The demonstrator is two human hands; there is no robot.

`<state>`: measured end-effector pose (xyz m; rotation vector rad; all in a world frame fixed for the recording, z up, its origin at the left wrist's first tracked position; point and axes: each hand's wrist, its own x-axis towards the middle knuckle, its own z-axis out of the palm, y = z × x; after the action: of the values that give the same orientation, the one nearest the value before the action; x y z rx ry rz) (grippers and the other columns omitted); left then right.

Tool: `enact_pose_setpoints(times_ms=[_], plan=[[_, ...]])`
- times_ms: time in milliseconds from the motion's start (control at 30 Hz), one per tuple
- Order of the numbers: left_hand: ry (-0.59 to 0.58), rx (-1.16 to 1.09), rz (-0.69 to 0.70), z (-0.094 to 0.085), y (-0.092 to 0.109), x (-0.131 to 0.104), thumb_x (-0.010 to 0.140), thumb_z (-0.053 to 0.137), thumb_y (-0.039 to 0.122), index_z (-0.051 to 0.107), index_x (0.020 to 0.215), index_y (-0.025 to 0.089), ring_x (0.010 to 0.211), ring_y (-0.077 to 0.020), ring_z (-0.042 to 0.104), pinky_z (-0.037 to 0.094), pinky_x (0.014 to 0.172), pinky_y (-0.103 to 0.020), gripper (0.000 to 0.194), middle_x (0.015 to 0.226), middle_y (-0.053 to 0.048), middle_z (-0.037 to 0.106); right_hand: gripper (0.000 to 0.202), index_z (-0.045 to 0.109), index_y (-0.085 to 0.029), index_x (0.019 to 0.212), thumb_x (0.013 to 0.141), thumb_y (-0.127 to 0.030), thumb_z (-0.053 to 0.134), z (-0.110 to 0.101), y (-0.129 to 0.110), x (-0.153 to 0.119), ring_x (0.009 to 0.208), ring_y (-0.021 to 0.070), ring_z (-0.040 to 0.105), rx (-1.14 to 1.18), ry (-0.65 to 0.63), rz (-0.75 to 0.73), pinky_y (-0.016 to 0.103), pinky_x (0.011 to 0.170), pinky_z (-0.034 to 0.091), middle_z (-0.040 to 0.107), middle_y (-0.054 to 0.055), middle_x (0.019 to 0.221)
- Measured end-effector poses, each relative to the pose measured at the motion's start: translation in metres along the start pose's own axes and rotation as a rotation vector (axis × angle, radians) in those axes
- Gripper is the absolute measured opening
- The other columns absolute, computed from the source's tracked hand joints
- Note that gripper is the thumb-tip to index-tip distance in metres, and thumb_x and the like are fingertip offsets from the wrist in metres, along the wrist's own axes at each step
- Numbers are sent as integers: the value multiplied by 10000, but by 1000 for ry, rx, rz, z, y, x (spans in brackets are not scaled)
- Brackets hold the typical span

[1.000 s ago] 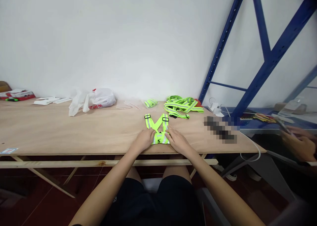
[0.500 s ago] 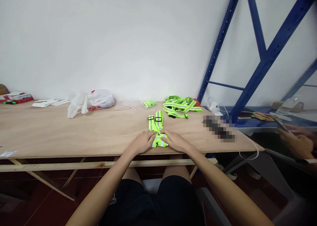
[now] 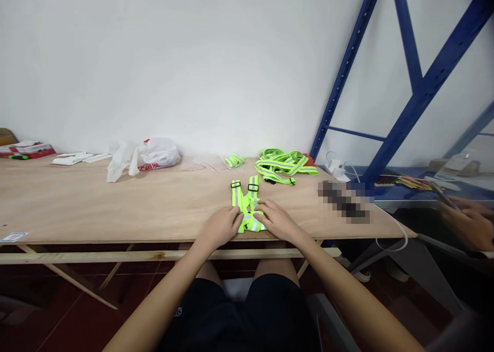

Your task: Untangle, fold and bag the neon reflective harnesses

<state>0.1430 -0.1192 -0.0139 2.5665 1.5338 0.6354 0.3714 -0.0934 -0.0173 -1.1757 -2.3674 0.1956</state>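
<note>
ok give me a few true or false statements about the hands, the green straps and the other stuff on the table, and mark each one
1. The left hand and right hand both touch the harness. True.
2. No buckle shows on the harness. False: two black buckles show toward its far end.
3. The strap bundle lies closer to the wall than the harness does. True.
4. The packet lies between the bag and the strap bundle. True.
5. The bag is plain green. False: it is white with red lettering.
6. The harness hangs in the air. False: it lies on the table.
</note>
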Motion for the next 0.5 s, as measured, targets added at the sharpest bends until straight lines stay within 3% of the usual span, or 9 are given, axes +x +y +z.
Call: enact_pose_setpoints(times_ms=[100,167,267,333,500], plan=[[-7,8,-19,-1,2,-1,1018,357,339,588,928,206,792,-243,654,423,681,-313,282,884,-80,698,411,574,-193,1321,1009,-418,427,-5,12,27,1309,275,517,-76,72,42,427,1089,416,530,151,1426],[-8,16,-16,-1,3,-1,1023,344,341,589,932,206,794,-246,658,421,674,-313,294,886,-84,701,491,482,-178,1437,1000,-397,446,-4,23,52,1437,302,378,-161,81,60,453,1151,343,388,162,1564],[-11,15,-11,-3,3,-1,1021,355,340,591,934,206,804,-248,666,426,677,-312,284,890,-88,706,560,415,-139,1498,999,-391,445,7,41,85,1495,315,280,-190,-72,121,474,1199,254,335,178,1604],[-19,-3,-11,-3,2,0,1013,375,334,596,937,205,813,-249,670,434,690,-311,267,894,-89,710,568,428,-115,1492,1004,-406,427,18,52,99,1490,321,297,-163,-170,163,486,1203,242,366,195,1585],[-30,-90,-1,-2,-2,1,1006,404,336,608,954,202,838,-247,680,452,749,-316,250,932,-93,716,607,398,-164,1531,1032,-494,299,33,73,107,1492,283,304,-123,-266,179,464,1198,267,348,144,1602]])
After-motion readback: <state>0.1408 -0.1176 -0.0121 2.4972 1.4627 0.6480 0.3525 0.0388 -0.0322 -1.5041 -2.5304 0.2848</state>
